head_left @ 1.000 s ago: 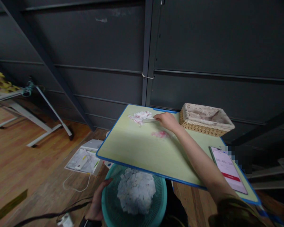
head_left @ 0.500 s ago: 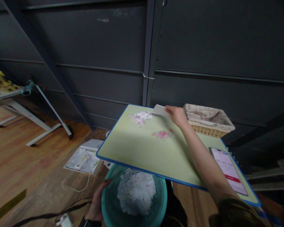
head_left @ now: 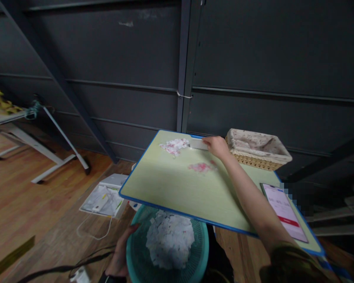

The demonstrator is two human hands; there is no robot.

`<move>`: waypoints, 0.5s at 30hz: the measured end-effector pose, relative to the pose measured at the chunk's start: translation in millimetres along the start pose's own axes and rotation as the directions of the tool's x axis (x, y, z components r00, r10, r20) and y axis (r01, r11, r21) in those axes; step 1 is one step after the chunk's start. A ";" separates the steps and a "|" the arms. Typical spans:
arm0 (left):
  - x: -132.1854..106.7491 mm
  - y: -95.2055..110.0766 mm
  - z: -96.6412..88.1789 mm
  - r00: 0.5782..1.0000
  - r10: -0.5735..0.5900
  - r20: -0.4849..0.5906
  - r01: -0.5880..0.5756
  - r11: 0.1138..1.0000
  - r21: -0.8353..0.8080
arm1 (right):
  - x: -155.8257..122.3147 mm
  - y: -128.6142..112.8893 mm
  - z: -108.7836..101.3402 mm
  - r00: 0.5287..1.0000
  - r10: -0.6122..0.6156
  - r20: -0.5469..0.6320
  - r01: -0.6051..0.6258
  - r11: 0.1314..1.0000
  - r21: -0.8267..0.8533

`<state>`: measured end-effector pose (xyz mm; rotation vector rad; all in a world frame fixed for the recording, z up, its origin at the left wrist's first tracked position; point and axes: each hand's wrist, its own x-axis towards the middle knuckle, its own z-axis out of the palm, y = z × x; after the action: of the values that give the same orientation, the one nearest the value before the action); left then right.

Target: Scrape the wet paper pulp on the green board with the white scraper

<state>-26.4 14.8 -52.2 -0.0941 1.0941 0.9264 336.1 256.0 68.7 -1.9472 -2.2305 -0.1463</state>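
Note:
My right hand (head_left: 216,147) pinches a flat white card-like piece (head_left: 198,144) at the far side of the pale green table (head_left: 165,181). Its left end is beside a small heap of torn paper scraps (head_left: 174,147), white with pink bits. Nearer to me, a pinkish patch (head_left: 201,168) marks the tabletop. Below the front edge, my left hand (head_left: 122,251) grips the rim of a teal plastic basket (head_left: 130,251). Many white paper scraps (head_left: 170,239) fill the bottom of that basket. The fingers on its outer side are partly hidden.
A lined wicker basket (head_left: 258,151) stands at the table's far right, with a phone (head_left: 284,212) nearer on the right edge. An open white box (head_left: 104,196) with a cable sits on the floor at left. Dark metal panels (head_left: 129,51) rise behind.
My right hand has shifted slightly left, and the white piece has tipped from slanted to nearly level, lower beside the scrap heap. My left hand and the teal basket are almost unmoved.

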 end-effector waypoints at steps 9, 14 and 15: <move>-0.3 -1.7 0.2 1.000 0.004 0.018 -0.004 1.000 -0.002 | 3.8 -5.3 19.9 0.997 0.023 -0.077 -0.023 1.000 0.007; -1.9 -0.9 0.6 1.000 0.005 -0.002 -0.005 1.000 0.015 | 3.5 -3.8 14.5 1.000 0.000 -0.032 -0.002 0.999 -0.041; -2.7 -0.9 2.0 0.999 0.016 -0.028 -0.015 1.000 0.024 | 3.2 -2.2 11.2 0.999 -0.002 -0.035 0.001 0.999 -0.047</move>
<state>-24.7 13.7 -49.4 -0.0796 1.1331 0.9279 332.7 261.0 58.5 -1.9507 -2.2262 -0.2329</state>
